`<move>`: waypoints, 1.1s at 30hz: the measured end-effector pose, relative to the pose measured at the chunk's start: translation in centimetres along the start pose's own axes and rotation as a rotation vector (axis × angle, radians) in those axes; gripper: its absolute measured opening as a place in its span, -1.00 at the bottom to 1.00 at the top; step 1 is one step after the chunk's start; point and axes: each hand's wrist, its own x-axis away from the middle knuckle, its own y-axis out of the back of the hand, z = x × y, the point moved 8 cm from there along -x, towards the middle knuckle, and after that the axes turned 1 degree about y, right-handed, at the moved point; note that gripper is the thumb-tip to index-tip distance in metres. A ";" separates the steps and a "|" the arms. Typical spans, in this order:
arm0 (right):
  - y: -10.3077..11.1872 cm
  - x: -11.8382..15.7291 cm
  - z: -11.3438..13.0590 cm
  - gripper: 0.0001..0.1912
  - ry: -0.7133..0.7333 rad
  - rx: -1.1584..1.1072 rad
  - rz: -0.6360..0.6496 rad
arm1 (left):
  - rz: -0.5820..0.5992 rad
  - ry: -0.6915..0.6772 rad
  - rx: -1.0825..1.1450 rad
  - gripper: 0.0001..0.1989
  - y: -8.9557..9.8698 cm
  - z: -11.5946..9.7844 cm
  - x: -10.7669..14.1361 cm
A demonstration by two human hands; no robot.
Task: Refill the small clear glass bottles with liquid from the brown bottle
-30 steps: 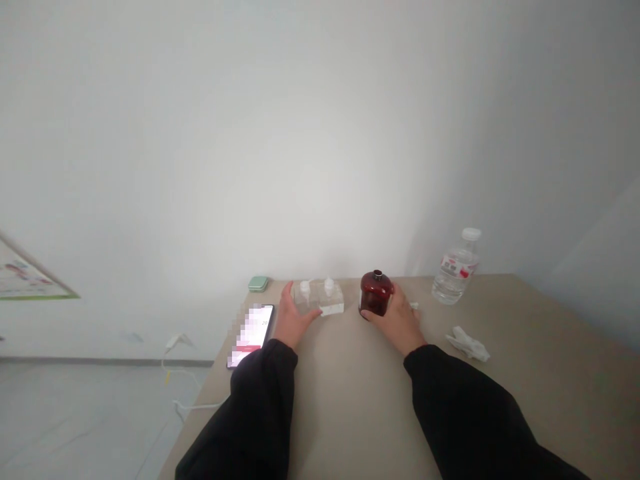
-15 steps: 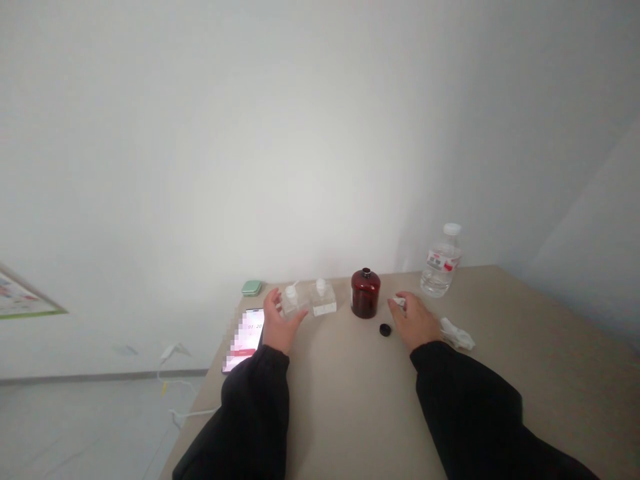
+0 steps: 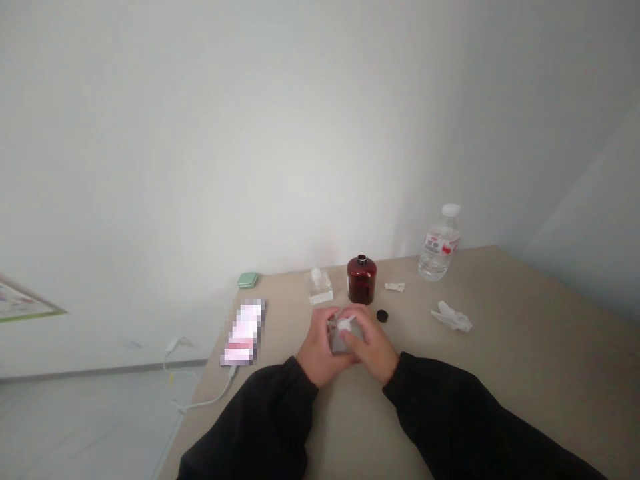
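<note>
Head view, left to right. Faded wall poster [image 3: 23,300] at far left edge, off the table. White charging cable [image 3: 200,393] loops below the tan tabletop [image 3: 540,333] and up toward the near-left edge. Phone [image 3: 244,331] lies flat there, screen pixelated. Small green case [image 3: 247,280] sits behind it, near the wall.

Centre: left hand [image 3: 317,350] and right hand [image 3: 373,343] meet low over the table, black sleeves [image 3: 260,417] running back to the bottom edge. Both are closed around what looks like a clear square bottle [image 3: 340,333] with a white top, tilted, mostly hidden by the fingers [image 3: 357,340]. It is held clear of the other items, though contact with the tabletop can't be ruled out from this angle.

Behind the hands: standing clear bottle [image 3: 319,288] with white top, then dark red glass bottle [image 3: 361,280], upright, uncapped, just beside it. Right of those: black cap [image 3: 383,316], small white scrap [image 3: 395,287], crumpled white tissue [image 3: 453,317], and a labelled water bottle [image 3: 439,243] near the back edge.

Handling note: keep pads on the flat faces, wrists low, and the work near the table centre. Clearance to the dark red bottle and black cap looks tight.
</note>
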 end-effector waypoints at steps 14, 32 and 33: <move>-1.1 -0.2 -2.3 -0.75 -0.255 -0.104 0.135 | 0.196 0.053 -0.116 -0.22 -0.5 -0.5 -0.5; -1.3 -0.5 -2.6 -0.72 -0.139 -0.093 0.273 | 0.242 -0.049 -0.046 -0.20 -0.6 -0.8 -0.8; -1.3 -0.4 -2.8 -0.73 -0.147 -0.095 0.270 | 0.242 -0.051 -0.047 -0.20 -0.6 -0.9 -0.8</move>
